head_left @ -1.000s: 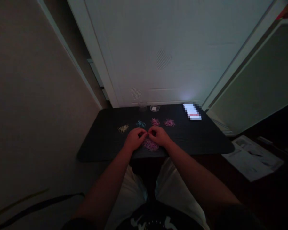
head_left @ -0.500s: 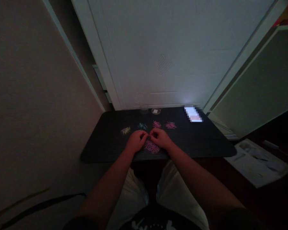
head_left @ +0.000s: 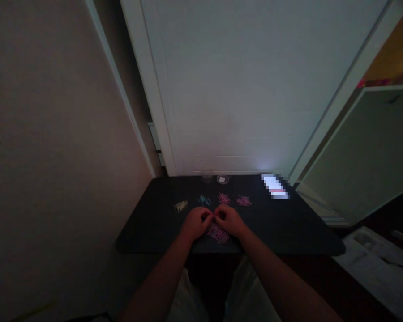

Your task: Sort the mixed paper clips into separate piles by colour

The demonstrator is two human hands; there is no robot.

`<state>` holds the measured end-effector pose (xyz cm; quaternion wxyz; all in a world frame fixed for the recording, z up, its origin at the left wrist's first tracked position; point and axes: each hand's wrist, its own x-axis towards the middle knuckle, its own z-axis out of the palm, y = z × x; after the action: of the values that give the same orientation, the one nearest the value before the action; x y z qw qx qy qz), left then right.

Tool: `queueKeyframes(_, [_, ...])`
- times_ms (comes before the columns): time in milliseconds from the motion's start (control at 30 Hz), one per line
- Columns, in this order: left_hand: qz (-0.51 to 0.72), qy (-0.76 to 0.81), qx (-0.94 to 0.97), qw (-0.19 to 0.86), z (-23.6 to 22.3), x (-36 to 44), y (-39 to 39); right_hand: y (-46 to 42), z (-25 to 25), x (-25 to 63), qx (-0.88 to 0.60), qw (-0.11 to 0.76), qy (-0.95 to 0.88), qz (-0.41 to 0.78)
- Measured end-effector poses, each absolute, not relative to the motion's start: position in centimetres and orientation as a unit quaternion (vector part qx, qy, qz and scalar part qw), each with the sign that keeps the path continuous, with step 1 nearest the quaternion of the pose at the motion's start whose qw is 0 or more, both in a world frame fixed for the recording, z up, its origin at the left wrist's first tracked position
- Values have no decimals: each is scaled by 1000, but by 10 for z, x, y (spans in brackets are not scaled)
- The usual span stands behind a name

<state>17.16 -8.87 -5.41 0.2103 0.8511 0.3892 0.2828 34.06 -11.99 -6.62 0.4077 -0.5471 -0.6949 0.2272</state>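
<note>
My left hand (head_left: 197,222) and my right hand (head_left: 230,220) meet fingertip to fingertip over the dark table (head_left: 147,228). The fingers of both are pinched together; anything between them is too small and dim to make out. Just below the fingertips lies a mixed pile of thin pink and purple sticks (head_left: 218,233), partly covered by my hands. Beyond the hands, smaller heaps form a row: pale yellow sticks (head_left: 181,205), blue sticks (head_left: 204,200), pink sticks (head_left: 224,198) and pinkish-purple sticks (head_left: 243,201).
At the table's back edge stand a clear round container (head_left: 207,176) and a clear round lid (head_left: 223,179) with a white label. A lit phone (head_left: 274,185) lies at the back right. A white panel (head_left: 255,112) rises behind the table, and a wall (head_left: 70,156) is on the left.
The camera has tilted up, so the table and hands sit lower in view. My fingertips have come closer together, now touching or nearly so. The heaps look the same.
</note>
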Motion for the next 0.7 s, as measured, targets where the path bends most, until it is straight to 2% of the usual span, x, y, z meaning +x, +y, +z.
queueKeyframes(700, [271, 403, 849, 207, -55, 173, -89, -119, -66, 344, -534, 406, -715, 195])
